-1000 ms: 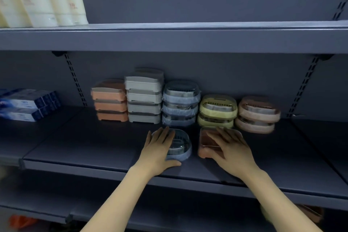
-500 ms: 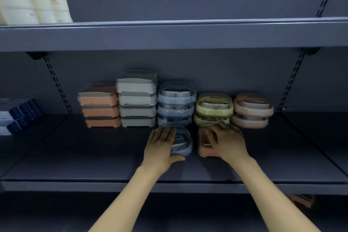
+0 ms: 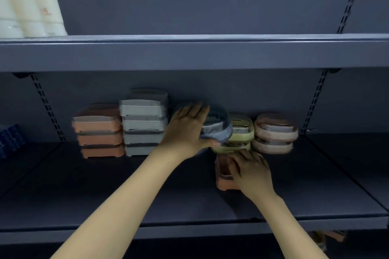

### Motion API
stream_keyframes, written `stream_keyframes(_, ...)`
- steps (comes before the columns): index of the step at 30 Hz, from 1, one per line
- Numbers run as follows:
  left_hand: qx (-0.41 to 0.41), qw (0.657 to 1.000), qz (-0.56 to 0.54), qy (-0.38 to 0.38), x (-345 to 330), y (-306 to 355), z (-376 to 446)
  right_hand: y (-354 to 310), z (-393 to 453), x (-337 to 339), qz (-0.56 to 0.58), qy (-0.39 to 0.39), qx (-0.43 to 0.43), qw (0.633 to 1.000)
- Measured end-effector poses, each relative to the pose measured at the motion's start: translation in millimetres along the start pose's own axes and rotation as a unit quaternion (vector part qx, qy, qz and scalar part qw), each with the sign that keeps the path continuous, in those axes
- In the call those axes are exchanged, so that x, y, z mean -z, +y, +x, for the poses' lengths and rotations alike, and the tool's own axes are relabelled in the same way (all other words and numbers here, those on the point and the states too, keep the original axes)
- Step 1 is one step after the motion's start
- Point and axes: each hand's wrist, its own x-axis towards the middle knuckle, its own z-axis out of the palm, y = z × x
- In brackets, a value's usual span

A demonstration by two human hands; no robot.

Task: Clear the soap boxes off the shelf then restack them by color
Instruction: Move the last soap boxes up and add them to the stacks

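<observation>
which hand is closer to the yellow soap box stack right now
Right. The right hand rests on an orange box just in front of the yellow stack; the left hand holds a blue box beside it.

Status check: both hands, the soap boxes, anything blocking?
Left hand grips blue soap box, raised at the blue stack. Right hand rests on orange soap box on shelf. Yellow stack close behind; nothing blocking.

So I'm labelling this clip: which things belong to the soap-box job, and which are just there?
Job: blue soap box gripped by left hand; orange soap box under right hand; orange stack, grey stack, yellow stack, pink stack.

Just there: cream bottles, blue cartons.
</observation>
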Motion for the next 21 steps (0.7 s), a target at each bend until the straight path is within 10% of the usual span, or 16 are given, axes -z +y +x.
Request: stream_keyframes(21, 0.023, 0.999, 0.002, -0.025, -8.0, 0.5, -11.9, 1.2, -0.4, -4.7, -0.010, 0.028, 0.015, 0.999)
